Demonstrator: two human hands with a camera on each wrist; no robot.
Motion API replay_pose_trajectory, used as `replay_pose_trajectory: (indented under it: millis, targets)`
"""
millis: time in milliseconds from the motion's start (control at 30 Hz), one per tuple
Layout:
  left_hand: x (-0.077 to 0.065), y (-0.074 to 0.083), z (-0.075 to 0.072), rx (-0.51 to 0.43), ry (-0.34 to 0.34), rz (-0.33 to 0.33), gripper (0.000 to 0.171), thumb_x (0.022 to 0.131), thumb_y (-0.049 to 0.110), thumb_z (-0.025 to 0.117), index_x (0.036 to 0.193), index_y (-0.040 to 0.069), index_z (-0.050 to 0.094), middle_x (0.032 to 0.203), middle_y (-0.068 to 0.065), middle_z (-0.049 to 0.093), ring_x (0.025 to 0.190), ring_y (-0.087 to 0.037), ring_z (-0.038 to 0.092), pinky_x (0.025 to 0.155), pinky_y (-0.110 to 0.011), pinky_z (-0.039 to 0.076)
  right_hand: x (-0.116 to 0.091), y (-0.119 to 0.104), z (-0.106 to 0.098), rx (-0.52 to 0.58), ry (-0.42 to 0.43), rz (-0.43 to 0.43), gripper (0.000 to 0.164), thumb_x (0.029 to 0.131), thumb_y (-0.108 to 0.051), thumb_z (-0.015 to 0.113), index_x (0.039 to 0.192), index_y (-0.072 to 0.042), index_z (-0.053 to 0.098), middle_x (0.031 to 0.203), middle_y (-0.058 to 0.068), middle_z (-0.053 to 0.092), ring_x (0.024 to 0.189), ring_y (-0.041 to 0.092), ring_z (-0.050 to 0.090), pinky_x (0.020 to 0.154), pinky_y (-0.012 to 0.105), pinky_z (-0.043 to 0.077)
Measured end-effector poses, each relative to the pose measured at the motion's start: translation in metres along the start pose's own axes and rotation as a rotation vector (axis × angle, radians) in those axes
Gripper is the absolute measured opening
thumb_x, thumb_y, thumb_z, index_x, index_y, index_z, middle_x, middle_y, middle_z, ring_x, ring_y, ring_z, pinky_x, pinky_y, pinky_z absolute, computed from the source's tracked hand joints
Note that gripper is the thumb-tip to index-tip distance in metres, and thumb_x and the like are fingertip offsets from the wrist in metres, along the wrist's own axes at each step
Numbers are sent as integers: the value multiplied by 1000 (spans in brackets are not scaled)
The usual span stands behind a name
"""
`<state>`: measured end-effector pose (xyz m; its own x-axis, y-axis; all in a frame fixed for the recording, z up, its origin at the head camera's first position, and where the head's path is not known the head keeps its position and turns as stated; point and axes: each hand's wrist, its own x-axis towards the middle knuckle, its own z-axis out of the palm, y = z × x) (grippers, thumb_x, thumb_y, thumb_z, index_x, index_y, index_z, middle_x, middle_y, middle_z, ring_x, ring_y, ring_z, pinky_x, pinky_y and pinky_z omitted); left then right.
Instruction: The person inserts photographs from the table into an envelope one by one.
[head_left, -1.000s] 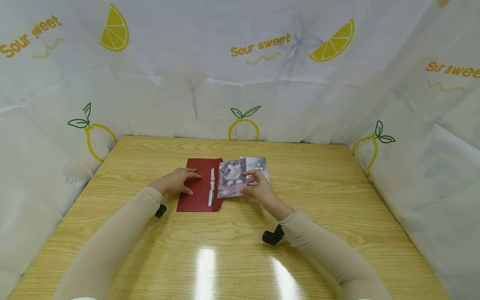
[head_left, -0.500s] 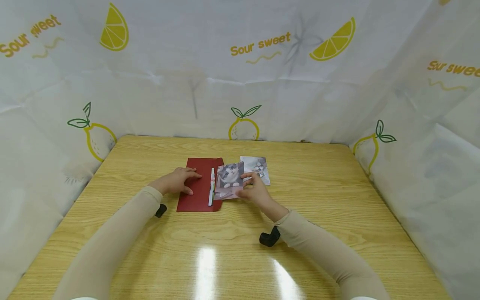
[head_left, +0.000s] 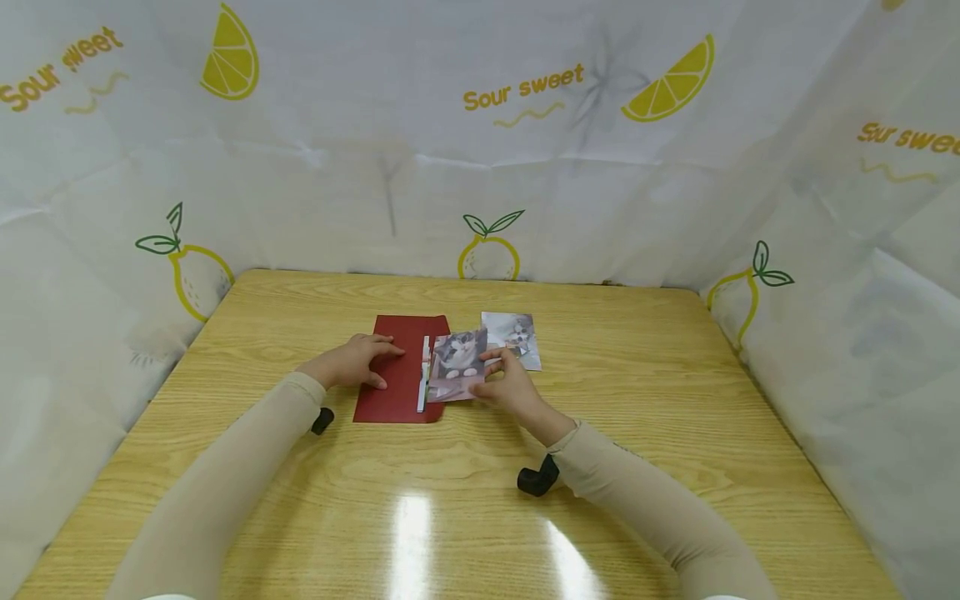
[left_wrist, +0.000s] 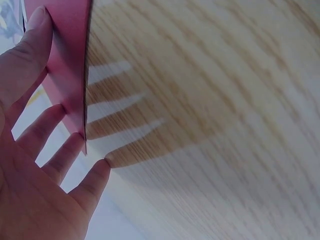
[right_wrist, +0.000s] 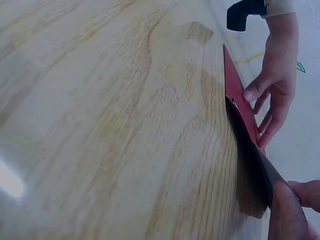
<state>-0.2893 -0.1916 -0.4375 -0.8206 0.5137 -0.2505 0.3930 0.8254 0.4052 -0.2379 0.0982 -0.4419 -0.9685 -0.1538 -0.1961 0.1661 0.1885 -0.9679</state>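
A flat red envelope (head_left: 401,402) lies on the table, its flap side toward the right. My left hand (head_left: 348,363) rests on its left part, with fingers and thumb spread; the left wrist view shows the thumb (left_wrist: 27,55) on the red paper. Narrow edges of pale prints (head_left: 422,383) show at the envelope's opening. In my right hand (head_left: 516,393), thumb and fingers pinch the right edge of a cat photo (head_left: 456,360). The photo's left edge is right at the opening, over the flap. The right wrist view sees the tilted photo (right_wrist: 267,172) nearly edge-on.
Behind the right hand, another animal photo (head_left: 521,330) lies on the wooden table (head_left: 615,358). Black wrist mounts (head_left: 537,478) hang under both forearms. A white cloth (head_left: 337,192) printed with lemons rises behind the table's far edge.
My right hand has moved left with the cat photo, from partly over the other photo to the envelope's opening. The left hand and the envelope stay in place.
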Motion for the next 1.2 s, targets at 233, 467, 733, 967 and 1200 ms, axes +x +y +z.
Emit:
replay_pose_trajectory:
  millis: [233, 467, 733, 967, 1200]
  targets:
    - [0, -1, 0, -3, 1, 0, 62, 86, 21, 73, 142, 10, 49, 156, -21, 28, 140, -47, 22, 110, -54, 34, -2, -2, 0, 7, -18, 16, 51, 81, 14, 67, 127, 1, 49, 97, 11, 46, 70, 14, 53, 68, 25, 57]
    - [1, 0, 0, -5, -2, -3, 62, 87, 21, 73, 143, 11, 49, 156, -22, 27, 141, -47, 21, 110, -54, 34, -3, -4, 3, 27, -33, 53, 54, 80, 17, 66, 128, 3, 48, 94, 9, 45, 69, 14, 52, 69, 28, 59]
    - [1, 2, -1, -4, -5, -9, 62, 87, 21, 73, 143, 11, 49, 156, -21, 27, 141, -47, 21, 110, -54, 34, -1, -5, 7, 33, -50, 79, 51, 82, 15, 66, 128, 2, 48, 100, 9, 45, 70, 16, 55, 71, 32, 59]
    - [0, 2, -2, 1, -7, -12, 62, 86, 21, 73, 142, 10, 49, 156, -22, 27, 141, -48, 21, 110, -55, 34, 2, -7, 10, 25, -75, 76, 54, 82, 14, 67, 130, 3, 46, 110, 13, 46, 76, 16, 57, 73, 35, 59]
    - [-1, 2, -1, -4, -10, -14, 62, 87, 21, 72, 143, 11, 48, 156, -21, 26, 141, -47, 21, 110, -55, 34, 8, -3, 17, 59, -85, 83, 53, 83, 15, 65, 130, 1, 46, 110, 12, 45, 74, 17, 59, 73, 33, 59]
